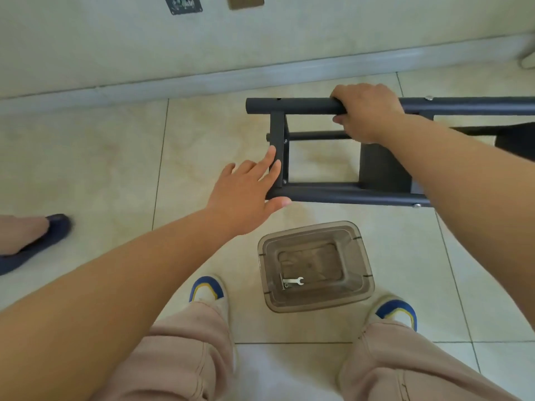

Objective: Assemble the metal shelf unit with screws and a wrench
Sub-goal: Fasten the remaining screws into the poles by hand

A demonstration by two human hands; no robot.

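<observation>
On the floor by the wall: the dark metal shelf unit (333,193) lies on its side on the tiles, its long tubes running left to right and off the right edge of view.
Right hand (366,111): fingers curled round the far tube, holding the frame steady.
Left hand (249,192): fingers straight and spread, tips touching the short upright bracket at the frame's left end, thumb under the near tube; it presses, it does not grip.
Wrench (293,282): small and silver, lying in the clear plastic tub (359,296) on the floor between the person's shoes; no loose screws can be made out in the tub.
Risk, frame: held by one hand only, the unit could roll or rock on its round tubes if the left hand pushes hard, which might strain the screwed joints.
Risk, fingers: the left fingertips lie just beside the bracket's screw heads, and a shifting frame could pinch the thumb against the near tube.
Risk, tub: it stands just beside the near tube, so a sliding frame or a step forward would likely knock it.
Edges: the skirting board runs near the far tube, leaving little room to push the frame away.
Open room: bare tiles lie to the left of the frame; another person's foot in a dark slipper (34,241) stands well apart at the left edge.
</observation>
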